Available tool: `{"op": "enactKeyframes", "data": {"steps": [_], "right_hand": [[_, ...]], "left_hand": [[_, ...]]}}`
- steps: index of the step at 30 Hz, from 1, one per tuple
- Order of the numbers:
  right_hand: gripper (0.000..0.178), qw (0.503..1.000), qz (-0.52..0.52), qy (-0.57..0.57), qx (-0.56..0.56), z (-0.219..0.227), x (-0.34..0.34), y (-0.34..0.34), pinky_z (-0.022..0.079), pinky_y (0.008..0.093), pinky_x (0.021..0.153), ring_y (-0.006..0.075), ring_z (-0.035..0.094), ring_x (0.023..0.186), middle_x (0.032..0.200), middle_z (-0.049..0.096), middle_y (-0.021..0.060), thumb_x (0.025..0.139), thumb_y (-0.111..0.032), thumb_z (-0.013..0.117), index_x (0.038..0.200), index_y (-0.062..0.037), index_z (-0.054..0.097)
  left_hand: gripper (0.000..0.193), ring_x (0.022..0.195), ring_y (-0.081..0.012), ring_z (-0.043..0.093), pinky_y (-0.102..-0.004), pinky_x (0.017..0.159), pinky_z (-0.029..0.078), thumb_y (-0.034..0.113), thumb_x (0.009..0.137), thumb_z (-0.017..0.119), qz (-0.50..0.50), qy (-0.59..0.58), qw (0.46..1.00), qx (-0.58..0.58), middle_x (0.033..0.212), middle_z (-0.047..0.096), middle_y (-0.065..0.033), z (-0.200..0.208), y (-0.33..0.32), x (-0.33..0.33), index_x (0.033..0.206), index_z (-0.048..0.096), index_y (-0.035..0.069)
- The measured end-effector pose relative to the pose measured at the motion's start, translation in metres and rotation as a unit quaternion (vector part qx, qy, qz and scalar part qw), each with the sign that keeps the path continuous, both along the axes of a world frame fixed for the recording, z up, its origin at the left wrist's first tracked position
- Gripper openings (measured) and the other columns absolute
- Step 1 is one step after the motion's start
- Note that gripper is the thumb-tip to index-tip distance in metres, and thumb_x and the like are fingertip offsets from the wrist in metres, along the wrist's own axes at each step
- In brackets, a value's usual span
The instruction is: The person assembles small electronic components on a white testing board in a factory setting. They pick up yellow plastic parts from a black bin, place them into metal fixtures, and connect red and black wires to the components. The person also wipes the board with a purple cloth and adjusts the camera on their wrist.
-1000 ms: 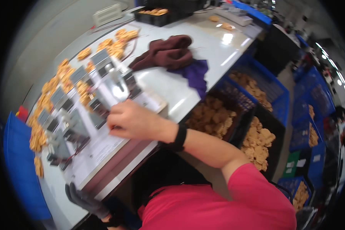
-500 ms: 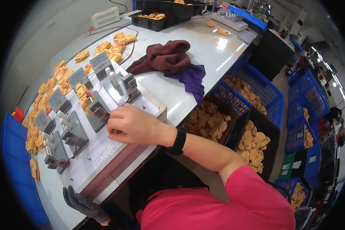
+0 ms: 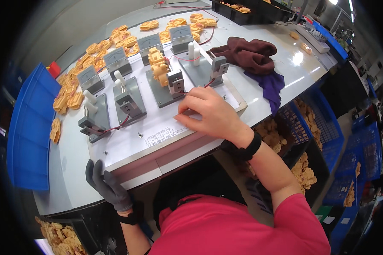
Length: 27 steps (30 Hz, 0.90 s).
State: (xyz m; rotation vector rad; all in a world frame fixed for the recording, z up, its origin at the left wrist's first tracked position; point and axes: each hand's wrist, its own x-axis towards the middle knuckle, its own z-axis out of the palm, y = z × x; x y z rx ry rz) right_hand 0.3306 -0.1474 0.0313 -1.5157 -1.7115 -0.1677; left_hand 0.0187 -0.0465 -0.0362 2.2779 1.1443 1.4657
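Shows a knobbly yellow plastic housing point(image 3: 158, 66) standing on the third grey fixture point(image 3: 161, 100) from the left, just beside its metal block point(image 3: 175, 80), with thin red wire point(image 3: 181, 58) alongside. Curls the bare right hand point(image 3: 210, 111) half-closed above the white box point(image 3: 174, 158); cannot tell if around anything. Rests the grey-gloved left hand point(image 3: 109, 185), fingers loosely parted and empty, at the front-left corner

A crimson-pink, short-sleeved T-shirt point(image 3: 225, 229), with black clothing point(image 3: 204, 180) below it. The left hand point(image 3: 108, 187) wears a dark grey glove point(image 3: 120, 199) and black wristband point(image 3: 132, 216); another black wristband point(image 3: 252, 146) circles the right wrist.
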Motion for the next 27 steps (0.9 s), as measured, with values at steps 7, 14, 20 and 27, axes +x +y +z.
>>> {"op": "enactKeyframes", "data": {"steps": [7, 14, 20, 27], "right_hand": [[0.010, 1.000, 0.001, -0.009, 0.012, -0.001, 0.001, 0.002, 0.044, 0.0349, 0.074, 0.0239, 0.057, 0.078, 0.079, 0.058, 0.0042, 0.079, -0.013, 0.072, 0.081, -0.0087, 0.062], [0.019, 0.993, -0.026, 0.113, 0.003, 0.005, -0.001, -0.006, 0.048, 0.0337, 0.075, 0.0218, 0.059, 0.083, 0.085, 0.058, 0.0066, 0.081, -0.014, 0.072, 0.093, -0.0068, 0.059], [0.040, 0.980, -0.016, 0.168, 0.102, 0.004, -0.004, 0.010, 0.050, 0.0315, 0.076, 0.0205, 0.060, 0.083, 0.094, 0.057, 0.0086, 0.083, -0.015, 0.072, 0.117, -0.0064, 0.051], [0.033, 0.965, 0.013, 0.238, 0.107, 0.009, -0.011, 0.010, 0.051, 0.0300, 0.076, 0.0169, 0.062, 0.081, 0.096, 0.063, 0.0096, 0.085, -0.017, 0.071, 0.113, -0.0054, 0.058]], "left_hand": [[0.039, 0.128, -0.0339, 0.041, -0.0432, 0.105, 0.034, 0.024, 0.099, 0.044, -0.004, -0.012, 1.000, -0.010, 0.136, 0.044, -0.0213, -0.002, -0.001, 0.000, 0.125, 0.053, -0.004], [0.037, 0.127, -0.0331, 0.043, -0.0408, 0.103, 0.036, 0.023, 0.099, 0.045, -0.013, -0.011, 1.000, 0.000, 0.135, 0.044, -0.0206, 0.001, 0.000, 0.002, 0.124, 0.055, -0.003], [0.032, 0.119, -0.0295, 0.050, -0.0389, 0.104, 0.036, 0.007, 0.091, 0.055, -0.043, 0.034, 0.998, 0.017, 0.125, 0.054, -0.0159, 0.069, -0.013, -0.004, 0.122, 0.054, -0.001], [0.045, 0.113, -0.0340, 0.053, -0.0431, 0.094, 0.044, 0.018, 0.079, 0.070, -0.309, 0.327, 0.860, 0.239, 0.118, 0.059, -0.0140, 0.205, 0.021, 0.134, 0.122, 0.058, 0.012]]}}
